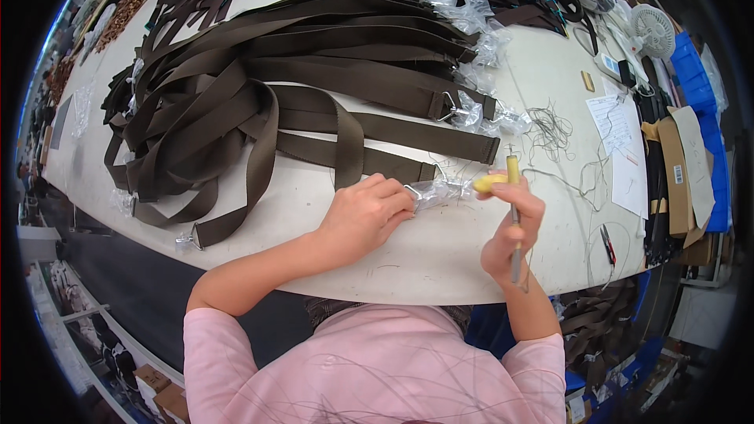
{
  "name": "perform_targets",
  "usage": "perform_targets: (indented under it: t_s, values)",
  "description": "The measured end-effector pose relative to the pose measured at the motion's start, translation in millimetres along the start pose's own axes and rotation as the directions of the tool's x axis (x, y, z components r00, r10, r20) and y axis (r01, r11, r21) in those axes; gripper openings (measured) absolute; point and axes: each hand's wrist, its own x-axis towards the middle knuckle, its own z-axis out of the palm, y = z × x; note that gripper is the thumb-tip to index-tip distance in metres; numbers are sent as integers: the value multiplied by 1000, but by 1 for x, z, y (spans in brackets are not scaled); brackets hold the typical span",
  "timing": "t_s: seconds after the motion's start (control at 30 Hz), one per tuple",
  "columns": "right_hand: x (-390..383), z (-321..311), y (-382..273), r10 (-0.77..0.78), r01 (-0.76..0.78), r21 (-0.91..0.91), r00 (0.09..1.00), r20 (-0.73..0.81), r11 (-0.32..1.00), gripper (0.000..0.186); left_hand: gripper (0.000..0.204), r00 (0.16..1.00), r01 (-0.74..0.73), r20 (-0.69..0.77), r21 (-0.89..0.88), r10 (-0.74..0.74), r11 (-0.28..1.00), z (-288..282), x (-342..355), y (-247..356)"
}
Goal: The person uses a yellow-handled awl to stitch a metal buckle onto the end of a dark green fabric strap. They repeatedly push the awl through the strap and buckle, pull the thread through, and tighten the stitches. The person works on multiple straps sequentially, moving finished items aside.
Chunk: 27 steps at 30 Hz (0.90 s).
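Note:
My left hand (pixel 367 212) rests on the table with its fingers curled and pressed together at a metal hook in clear plastic wrap (pixel 433 191). This hook is near the end of a dark brown webbing strap (pixel 397 165). To the right, my right hand (pixel 514 232) is raised over the table, closed round a slender tool (pixel 513 169) with a yellowish upper part and a greyish lower end. A yellow cover (pixel 488 183) sits on a fingertip of that hand. Another strap end (pixel 479 147) lies just beyond the hands.
A large heap of brown straps (pixel 212 110) covers the table's left and middle, with plastic-wrapped hooks (pixel 469 110) along its right side. Loose thread (pixel 550 133), small red-handled snips (pixel 608 245), papers (pixel 616 122) and a white fan (pixel 653 27) are at the right.

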Motion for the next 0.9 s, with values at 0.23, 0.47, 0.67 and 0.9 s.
perform_targets:
  t_s: [0.23, 0.47, 0.67, 0.9]
  values:
    - [-28, 13, -16, 497, -574, 333, 817, 292, 748, 63, 9, 939, 268, 322, -455, -124, 849, -25, 21, -26]
    - [-23, 34, -13, 695, -751, 293, 659, 286, 592, 52, 9, 941, 268, 312, -451, -130, 851, -24, 17, -26]
    - [-25, 34, -12, 676, -741, 253, 671, 303, 622, 51, 14, 962, 210, 255, -453, -100, 866, -18, 14, -30]
    - [-25, 36, -11, 665, -727, 228, 685, 299, 647, 52, 16, 962, 218, 250, -455, -110, 864, -17, 13, -31]
